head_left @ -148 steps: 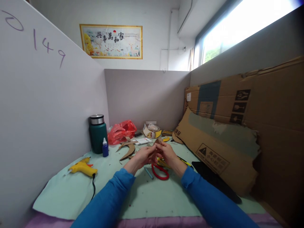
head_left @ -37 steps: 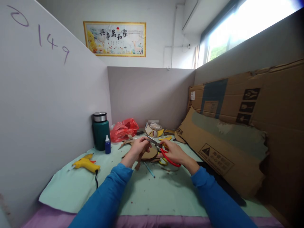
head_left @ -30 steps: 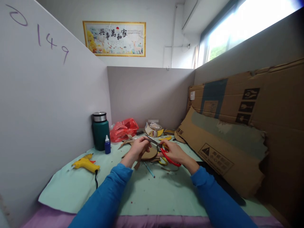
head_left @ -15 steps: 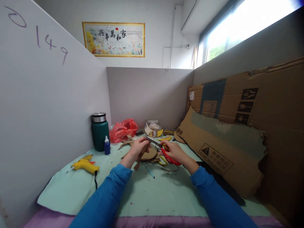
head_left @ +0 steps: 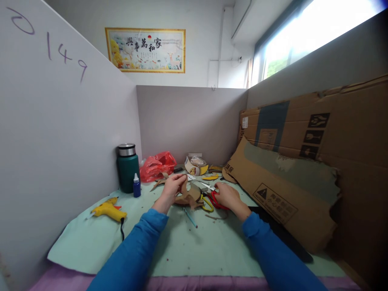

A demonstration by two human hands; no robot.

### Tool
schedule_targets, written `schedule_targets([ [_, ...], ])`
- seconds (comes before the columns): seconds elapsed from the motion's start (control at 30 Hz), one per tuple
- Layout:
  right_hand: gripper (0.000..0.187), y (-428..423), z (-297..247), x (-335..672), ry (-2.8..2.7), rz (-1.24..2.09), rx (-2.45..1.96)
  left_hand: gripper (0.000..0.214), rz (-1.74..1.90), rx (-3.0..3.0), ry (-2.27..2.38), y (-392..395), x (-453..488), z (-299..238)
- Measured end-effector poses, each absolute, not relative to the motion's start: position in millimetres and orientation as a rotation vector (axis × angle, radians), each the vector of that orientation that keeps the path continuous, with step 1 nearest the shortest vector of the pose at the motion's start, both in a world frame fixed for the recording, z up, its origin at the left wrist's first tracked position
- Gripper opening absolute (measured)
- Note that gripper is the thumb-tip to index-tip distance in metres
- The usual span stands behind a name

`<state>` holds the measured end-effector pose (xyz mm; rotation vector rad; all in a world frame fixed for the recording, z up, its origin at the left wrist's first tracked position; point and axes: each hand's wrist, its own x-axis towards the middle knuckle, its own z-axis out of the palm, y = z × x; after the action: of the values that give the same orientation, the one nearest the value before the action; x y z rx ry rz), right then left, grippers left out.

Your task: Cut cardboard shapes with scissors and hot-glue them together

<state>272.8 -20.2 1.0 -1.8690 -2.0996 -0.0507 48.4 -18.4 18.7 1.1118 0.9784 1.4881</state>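
Between its fingertips, my left hand [head_left: 172,189] pinches a strip of brown cardboard [head_left: 184,186] that hangs and curls toward the middle of the table. My right hand [head_left: 228,196] is closed around the handles of red-handled scissors [head_left: 216,198], with the blades pointing left toward the strip. Below and between the hands lie more brown cardboard pieces [head_left: 194,198], partly covered by the strip. Yellow scissor handles [head_left: 207,204] rest beside them. A light-blue pencil [head_left: 190,218] lies just in front.
At left are a yellow glue gun [head_left: 108,211], a green bottle [head_left: 127,169] and a small blue bottle [head_left: 136,186]. A red plastic bag [head_left: 159,165] and a tape roll [head_left: 194,166] lie at the back. Large cardboard sheets [head_left: 281,190] lean along the right side.
My right hand and the scissors have drawn slightly right, away from my left hand. My left hand has shifted a little left, and the cardboard strip has swung into fuller view.
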Motion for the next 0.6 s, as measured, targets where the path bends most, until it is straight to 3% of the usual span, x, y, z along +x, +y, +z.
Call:
schedule_targets([
  [0.2,0.017,-21,-1,272,-2.158,-0.081,-1.822,0.027,1.502,1.002,0.94,-15,50,16],
  [0.33,0.03,-28,5,263,-2.239,-0.082,-1.494,0.019,1.543,0.89,0.865,-17,57,16],
  [0.43,0.047,-34,-2,244,-2.282,0.198,-0.956,0.02,1.55,0.832,0.792,-21,67,15],
  [0.53,0.064,-38,-16,225,-2.204,0.348,-0.825,0.024,1.527,0.791,0.697,-27,77,13],
  [0.6,0.049,-37,-23,217,-2.093,0.437,-0.855,0.025,1.503,0.762,0.655,-29,81,11],
])
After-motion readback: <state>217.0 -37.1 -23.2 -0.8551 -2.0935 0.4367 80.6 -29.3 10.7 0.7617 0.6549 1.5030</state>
